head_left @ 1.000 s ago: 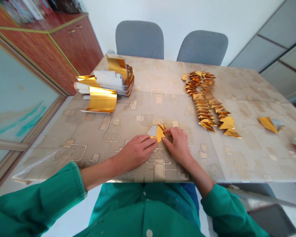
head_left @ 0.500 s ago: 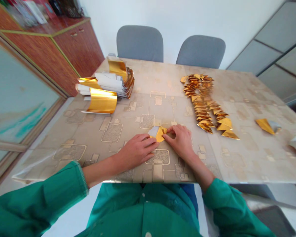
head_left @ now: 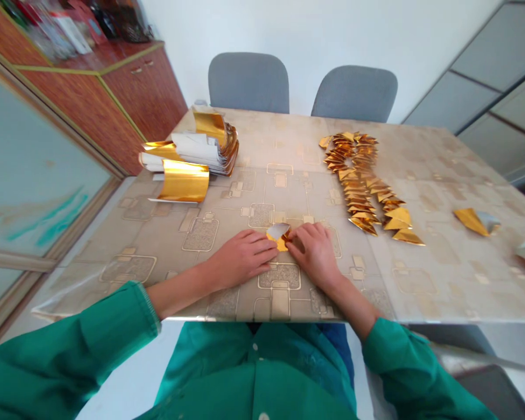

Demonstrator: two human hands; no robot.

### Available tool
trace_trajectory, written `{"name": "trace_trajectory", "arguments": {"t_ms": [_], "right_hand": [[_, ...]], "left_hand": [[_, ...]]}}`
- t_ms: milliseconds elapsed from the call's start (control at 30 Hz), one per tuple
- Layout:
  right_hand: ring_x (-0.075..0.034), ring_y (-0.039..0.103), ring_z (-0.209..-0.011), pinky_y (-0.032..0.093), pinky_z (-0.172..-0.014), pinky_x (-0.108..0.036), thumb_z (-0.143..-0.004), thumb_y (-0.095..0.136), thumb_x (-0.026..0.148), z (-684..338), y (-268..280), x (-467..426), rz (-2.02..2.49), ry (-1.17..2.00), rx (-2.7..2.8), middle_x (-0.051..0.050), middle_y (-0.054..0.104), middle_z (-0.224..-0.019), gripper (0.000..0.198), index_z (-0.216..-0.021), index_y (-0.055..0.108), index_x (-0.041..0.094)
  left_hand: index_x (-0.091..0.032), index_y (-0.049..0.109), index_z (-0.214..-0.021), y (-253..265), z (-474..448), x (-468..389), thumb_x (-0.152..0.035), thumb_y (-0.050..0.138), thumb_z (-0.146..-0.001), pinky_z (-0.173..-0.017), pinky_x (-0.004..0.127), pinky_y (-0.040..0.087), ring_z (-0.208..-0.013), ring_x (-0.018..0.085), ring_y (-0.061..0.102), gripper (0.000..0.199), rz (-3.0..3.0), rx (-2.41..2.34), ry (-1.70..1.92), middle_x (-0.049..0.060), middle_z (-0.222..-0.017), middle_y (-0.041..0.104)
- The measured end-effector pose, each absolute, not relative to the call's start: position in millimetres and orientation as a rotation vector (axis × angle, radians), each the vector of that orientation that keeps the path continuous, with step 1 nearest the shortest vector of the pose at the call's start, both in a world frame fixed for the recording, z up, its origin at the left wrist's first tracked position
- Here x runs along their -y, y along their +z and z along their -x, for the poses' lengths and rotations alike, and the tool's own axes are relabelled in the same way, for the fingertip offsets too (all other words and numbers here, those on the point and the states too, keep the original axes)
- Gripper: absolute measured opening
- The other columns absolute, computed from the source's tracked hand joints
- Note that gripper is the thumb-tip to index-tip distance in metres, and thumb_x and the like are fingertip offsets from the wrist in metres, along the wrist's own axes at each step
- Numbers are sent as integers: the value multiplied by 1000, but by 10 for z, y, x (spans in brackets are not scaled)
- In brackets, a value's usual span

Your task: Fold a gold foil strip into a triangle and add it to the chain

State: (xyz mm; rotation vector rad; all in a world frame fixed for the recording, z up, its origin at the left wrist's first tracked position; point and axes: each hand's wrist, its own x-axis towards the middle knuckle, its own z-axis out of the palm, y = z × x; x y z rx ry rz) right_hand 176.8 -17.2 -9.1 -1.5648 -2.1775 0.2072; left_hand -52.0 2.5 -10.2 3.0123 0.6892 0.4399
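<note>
On the table (head_left: 420, 291) before me, my right hand (head_left: 315, 252) pinches the paper (head_left: 279, 233) at its right side; my left hand (head_left: 245, 256) touches its left corner, grip unclear. Less gold shows than a second ago.

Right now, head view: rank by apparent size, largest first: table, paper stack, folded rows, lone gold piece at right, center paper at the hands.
1. Table
2. Paper stack and folded rows: too alike to rank
3. Lone gold piece
4. Center paper, going by its visible part; it's partly covered
</note>
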Motion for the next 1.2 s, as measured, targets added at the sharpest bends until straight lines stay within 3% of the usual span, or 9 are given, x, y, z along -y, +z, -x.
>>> {"name": "trace_trajectory", "arguments": {"t_ms": [133, 400, 600, 833, 1000, 1200], "right_hand": [[-23, 53, -97, 39, -85, -38, -97, 52, 28, -1798, -30, 188, 1454, 179, 2362, -7, 67, -101, 17, -95, 67, 22], [-22, 55, -105, 45, -90, -38, -101, 46, 30, -1938, -16, 123, 1224, 251, 2476, -8, 69, -112, 27, -99, 72, 23], [-21, 58, -102, 46, -91, -40, -99, 50, 31, -2001, -62, 140, 1181, 372, 2433, -7, 70, -111, 25, -111, 72, 27], [-22, 58, -97, 43, -89, -39, -97, 53, 28, -1922, -120, 112, 1309, 531, 2183, -6, 70, -102, 18, -102, 70, 24], [-22, 57, -93, 35, -85, -37, -91, 59, 22, -1780, -121, 101, 1488, 481, 2098, -2, 68, -92, 7, -92, 66, 23], [-22, 56, -92, 32, -85, -37, -85, 63, 22, -1776, -152, 79, 1574, 478, 2015, -3, 66, -91, 8, -93, 61, 22]], "left_hand": [[-23, 67, -109, -47, 508, -190, -29, 49, -102, -96, 37, 40, -103, 18, 59, 20, -3092, -622, 466, 2, -110, 70], [-20, 68, -103, -53, 456, -223, -24, 53, -100, -84, 34, 41, -93, 20, 57, 16, -3170, -707, 487, 2, -94, 70], [-16, 66, -108, -110, 423, -139, -20, 45, -102, -87, 34, 44, -99, 19, 60, 22, -3121, -798, 631, 7, -104, 69], [-16, 64, -110, -156, 240, 81, -26, 48, -100, -87, 36, 51, -97, 21, 61, 22, -3050, -909, 578, 8, -100, 66], [-14, 64, -106, -129, 215, 132, -28, 51, -98, -85, 37, 52, -97, 23, 61, 21, -3039, -944, 519, 10, -99, 65], [-16, 64, -115, -143, 220, 155, -26, 48, -99, -84, 37, 52, -98, 23, 61, 24, -3044, -962, 494, 10, -100, 63]]}}
